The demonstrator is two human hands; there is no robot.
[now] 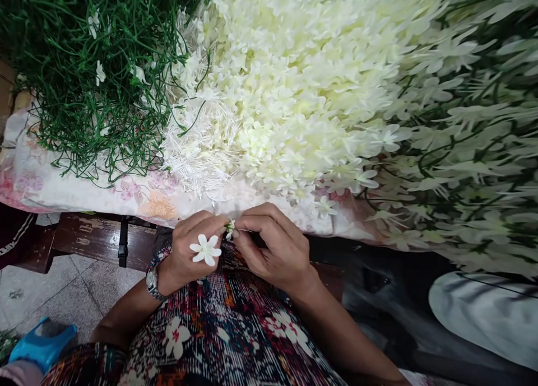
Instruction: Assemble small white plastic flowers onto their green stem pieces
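Observation:
My left hand (194,250), with a wristwatch (152,282) on its wrist, is closed in front of my body. A white artificial flower (205,250) with open petals shows against the back of its fingers, its stem hidden in the grip. At the left fingertips is a small green and white flower piece (230,228). My right hand (277,245) pinches at this same piece, thumb and forefinger meeting it from the right. Exactly which part the right fingers hold is too small to tell.
On the table's floral cloth (138,198) lie piles of green plastic stems (105,89), thin white stamens (199,142) and pale petals (311,89). White flowers on green stems (458,150) are heaped at right. A blue stool (44,341) stands lower left.

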